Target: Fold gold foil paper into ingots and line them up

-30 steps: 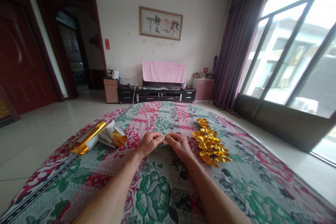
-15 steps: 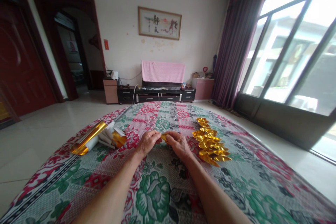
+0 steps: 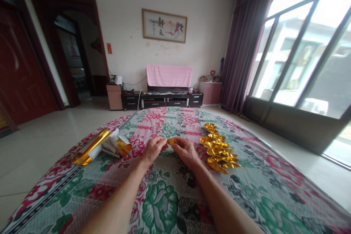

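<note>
A small piece of gold foil paper (image 3: 172,141) spans the gap between my hands, above the middle of the table. My left hand (image 3: 154,150) pinches its left end between thumb and fingers. The right end is gripped by my right hand (image 3: 186,150), whose fingers are curled and partly hidden. To the right lies a pile of folded gold foil paper pieces (image 3: 218,146), boat-like in shape with pointed ends. On the left rest a roll of gold foil paper (image 3: 95,144) and several pale rolled strips (image 3: 111,144) beside more gold foil.
A patterned red, green and grey cloth (image 3: 160,204) covers the round table. Beyond it stands a low black cabinet (image 3: 170,101), with a pink towel (image 3: 169,75) draped over a screen. Large windows (image 3: 296,55) and a purple curtain (image 3: 244,44) are at the right.
More of the gold foil paper shows between my fingers, and my hands are slightly farther apart. The view has shifted a little. The pile and roll lie as before.
</note>
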`<action>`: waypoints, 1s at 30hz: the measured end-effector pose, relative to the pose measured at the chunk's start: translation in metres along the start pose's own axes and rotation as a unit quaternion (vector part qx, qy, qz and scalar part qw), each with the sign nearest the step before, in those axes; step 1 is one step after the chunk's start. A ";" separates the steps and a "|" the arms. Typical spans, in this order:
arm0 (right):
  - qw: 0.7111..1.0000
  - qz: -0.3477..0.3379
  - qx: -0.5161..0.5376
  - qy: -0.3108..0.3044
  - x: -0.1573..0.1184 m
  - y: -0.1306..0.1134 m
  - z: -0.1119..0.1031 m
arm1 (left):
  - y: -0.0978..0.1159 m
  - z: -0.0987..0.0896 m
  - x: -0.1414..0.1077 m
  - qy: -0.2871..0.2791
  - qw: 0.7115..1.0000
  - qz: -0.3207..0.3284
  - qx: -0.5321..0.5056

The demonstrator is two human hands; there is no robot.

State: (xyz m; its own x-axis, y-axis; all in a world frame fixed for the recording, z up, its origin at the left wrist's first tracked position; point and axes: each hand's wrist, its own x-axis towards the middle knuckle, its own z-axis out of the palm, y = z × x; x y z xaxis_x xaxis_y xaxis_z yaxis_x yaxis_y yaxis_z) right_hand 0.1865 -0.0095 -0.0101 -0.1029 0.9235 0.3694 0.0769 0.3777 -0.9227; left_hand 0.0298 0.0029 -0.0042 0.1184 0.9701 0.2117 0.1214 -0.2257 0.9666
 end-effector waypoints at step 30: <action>0.998 -0.014 -0.057 -0.025 -0.002 -0.005 0.000 | -0.002 -0.004 -0.001 -0.075 0.997 -0.001 0.017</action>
State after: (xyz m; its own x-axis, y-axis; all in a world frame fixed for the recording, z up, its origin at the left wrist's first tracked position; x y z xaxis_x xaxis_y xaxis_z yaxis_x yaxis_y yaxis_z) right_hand 0.1860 -0.0133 -0.0062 -0.1555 0.9091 0.3864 0.1862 0.4111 -0.8924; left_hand 0.0259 0.0027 -0.0057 0.2642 0.9469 0.1830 0.1551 -0.2290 0.9610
